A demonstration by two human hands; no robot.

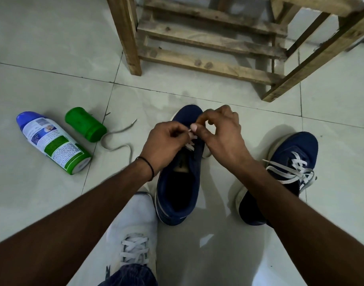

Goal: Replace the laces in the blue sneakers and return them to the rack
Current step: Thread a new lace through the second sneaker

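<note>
Navy sneaker (187,115), flat white lace (190,145) in pinching grip of left hand (166,141), right hand (222,135)

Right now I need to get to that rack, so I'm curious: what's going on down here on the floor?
A person is lacing the middle blue sneaker on the floor: the left hand and right hand both pinch its white lace near the front eyelets. The other blue sneaker, to the right, is already laced in white. A loose lace lies beside a spray can and green cap. Neither sneaker is on the wooden rack yet.
</note>
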